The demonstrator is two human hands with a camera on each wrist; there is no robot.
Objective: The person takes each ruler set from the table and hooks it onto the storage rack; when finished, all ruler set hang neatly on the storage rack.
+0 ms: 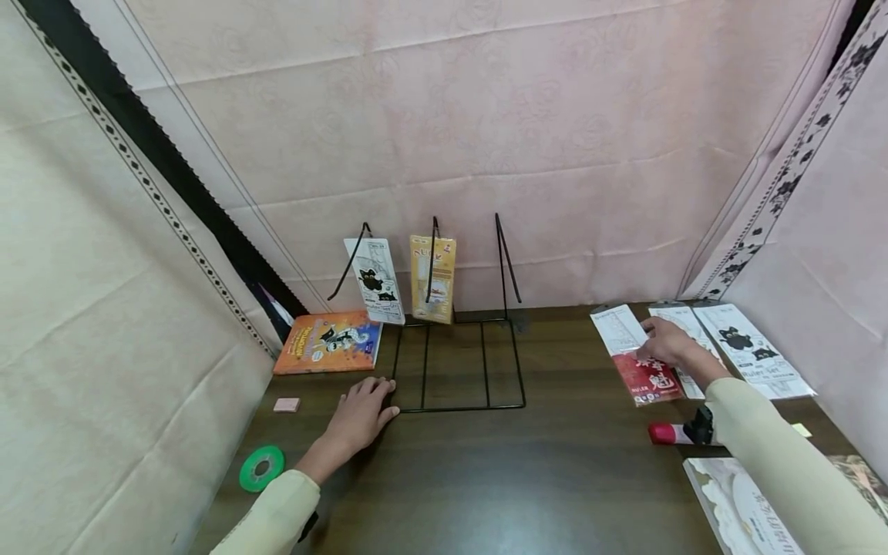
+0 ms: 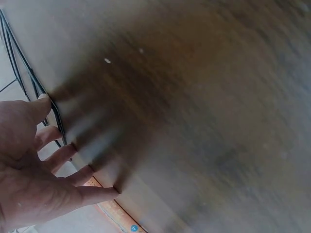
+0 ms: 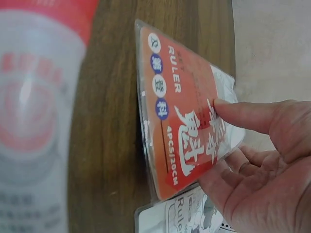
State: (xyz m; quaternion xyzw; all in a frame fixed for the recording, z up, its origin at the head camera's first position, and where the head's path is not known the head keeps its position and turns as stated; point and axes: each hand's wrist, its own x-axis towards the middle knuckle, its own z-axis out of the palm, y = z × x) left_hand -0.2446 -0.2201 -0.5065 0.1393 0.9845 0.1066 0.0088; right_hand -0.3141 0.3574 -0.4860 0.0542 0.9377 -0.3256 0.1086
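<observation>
My right hand (image 1: 667,342) holds a red and white ruler set packet (image 3: 184,114), thumb on its printed face and fingers at its side edge. The packet lies at the back right of the table, and its "RULER" and "4PCS/20CM" print shows in the right wrist view. My left hand (image 1: 361,412) is at the near left corner of a black wire display rack (image 1: 461,408), fingers spread and fairly straight, thumb toward the frame. From the rack's left arm hangs a white ruler packet (image 1: 375,281) with a black cat; a yellow packet (image 1: 433,277) is on the middle arm.
Two white packets (image 1: 752,347) lie right of the red one. A red-capped glue tube (image 1: 666,433) and white-covered book (image 1: 742,505) lie nearer. Left are an orange book (image 1: 322,347), pink eraser (image 1: 286,405) and green tape roll (image 1: 261,468). Cloth walls (image 1: 486,139) surround the table.
</observation>
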